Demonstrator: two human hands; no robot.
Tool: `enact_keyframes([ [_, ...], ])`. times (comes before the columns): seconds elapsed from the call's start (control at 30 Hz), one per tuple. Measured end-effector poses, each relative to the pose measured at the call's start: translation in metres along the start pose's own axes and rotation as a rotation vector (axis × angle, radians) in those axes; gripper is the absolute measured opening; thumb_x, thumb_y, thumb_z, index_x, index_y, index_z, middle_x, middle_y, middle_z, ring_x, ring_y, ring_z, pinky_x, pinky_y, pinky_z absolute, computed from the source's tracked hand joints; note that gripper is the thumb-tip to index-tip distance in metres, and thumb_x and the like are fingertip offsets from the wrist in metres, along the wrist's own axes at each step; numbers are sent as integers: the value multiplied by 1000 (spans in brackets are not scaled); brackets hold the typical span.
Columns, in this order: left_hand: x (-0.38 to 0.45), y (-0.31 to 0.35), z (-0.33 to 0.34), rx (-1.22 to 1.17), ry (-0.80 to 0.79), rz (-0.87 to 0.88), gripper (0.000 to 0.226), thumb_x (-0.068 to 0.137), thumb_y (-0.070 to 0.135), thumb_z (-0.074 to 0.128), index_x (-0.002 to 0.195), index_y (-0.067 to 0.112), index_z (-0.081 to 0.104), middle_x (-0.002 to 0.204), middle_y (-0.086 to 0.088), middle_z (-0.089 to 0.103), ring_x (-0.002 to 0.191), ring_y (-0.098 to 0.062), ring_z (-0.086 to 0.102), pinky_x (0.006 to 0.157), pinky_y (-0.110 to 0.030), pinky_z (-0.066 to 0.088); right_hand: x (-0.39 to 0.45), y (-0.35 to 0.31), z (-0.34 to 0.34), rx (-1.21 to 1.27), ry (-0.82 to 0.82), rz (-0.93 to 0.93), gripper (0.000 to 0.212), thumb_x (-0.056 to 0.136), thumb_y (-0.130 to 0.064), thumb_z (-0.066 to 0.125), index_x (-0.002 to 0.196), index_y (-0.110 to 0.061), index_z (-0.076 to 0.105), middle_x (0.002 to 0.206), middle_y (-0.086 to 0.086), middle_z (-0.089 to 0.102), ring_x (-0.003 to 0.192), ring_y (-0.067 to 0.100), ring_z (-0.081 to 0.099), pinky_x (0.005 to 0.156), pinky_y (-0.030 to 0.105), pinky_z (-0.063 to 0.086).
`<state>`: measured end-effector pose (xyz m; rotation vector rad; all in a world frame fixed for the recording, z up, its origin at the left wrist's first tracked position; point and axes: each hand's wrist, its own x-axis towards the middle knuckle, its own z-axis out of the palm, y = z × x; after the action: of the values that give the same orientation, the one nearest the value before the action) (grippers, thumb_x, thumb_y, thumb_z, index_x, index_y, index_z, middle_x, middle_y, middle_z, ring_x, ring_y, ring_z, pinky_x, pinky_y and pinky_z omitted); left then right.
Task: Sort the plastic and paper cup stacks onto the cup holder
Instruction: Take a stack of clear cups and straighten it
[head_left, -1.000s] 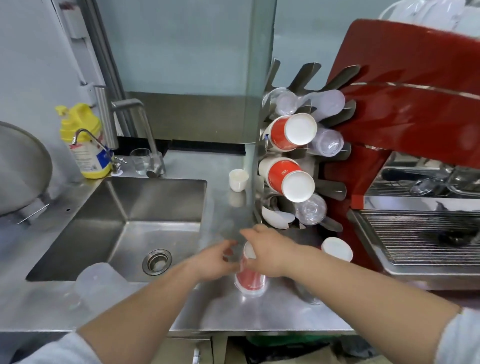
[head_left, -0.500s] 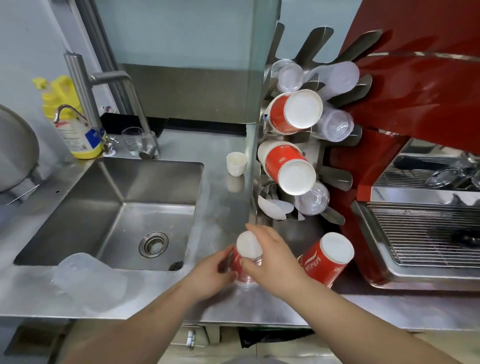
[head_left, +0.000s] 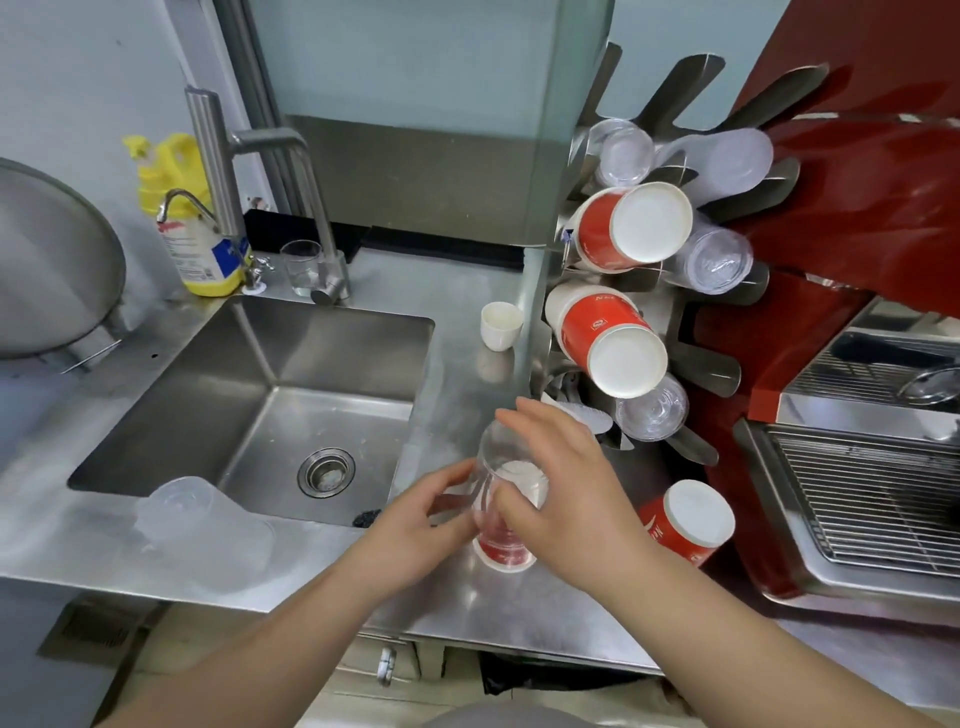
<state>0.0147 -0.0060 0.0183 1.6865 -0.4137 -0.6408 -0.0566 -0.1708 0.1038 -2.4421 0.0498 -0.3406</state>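
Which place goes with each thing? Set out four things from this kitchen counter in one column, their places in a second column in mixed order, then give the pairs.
Things
1. yellow bottle
2. small white cup
3. drain
4. lying red cup stack

Places
A. on the counter beside the right hand
B. at the bottom of the sink
C. behind the sink, left of the tap
D. upright on the counter, left of the cup holder

Pairs: 1-C, 2-D, 3-B, 4-A

We note red paper cups with white bases, clear plastic cups, a yellow bottle, and a steel-grey counter.
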Motion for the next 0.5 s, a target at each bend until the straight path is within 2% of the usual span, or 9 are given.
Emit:
enact_keyframes([
  [0.07,-8,7,-4,-14,6,24,70,66,54,72,130,32,53,132,8,60,118,-7,59,99,-31,49,2,-14,-5,8,43,-57,57,76,-42,50,133,-30,52,144,-8,41,132,5,33,107,4,14],
  [0.17,-18,21,-9,-43,51,91,66,65,49,74,127,36,53,134,9,56,117,-4,58,86,-22,50,8,-37,-11,3,101,-147,52,78,-35,55,130,-27,55,142,-4,45,131,8,37,108,11,21],
  [0.3,-25,32,-20,-23,113,182,64,70,38,75,130,31,54,128,2,56,113,-12,59,76,-22,50,14,-64,-16,41,123,-226,52,78,-34,56,129,-28,55,140,-10,42,130,2,35,108,10,23],
  [0.4,-35,34,-30,40,162,228,51,73,34,72,121,33,55,115,0,57,104,-16,59,70,-23,49,16,-77,-9,86,77,-225,57,75,-38,58,131,-30,53,137,-18,40,132,-3,35,107,8,22],
  [0.5,-54,15,-45,132,217,197,45,76,34,71,117,42,53,113,5,55,104,-11,59,72,-19,50,15,-82,11,92,-67,-162,64,73,-44,58,135,-29,50,136,-17,42,130,-7,34,106,4,20],
])
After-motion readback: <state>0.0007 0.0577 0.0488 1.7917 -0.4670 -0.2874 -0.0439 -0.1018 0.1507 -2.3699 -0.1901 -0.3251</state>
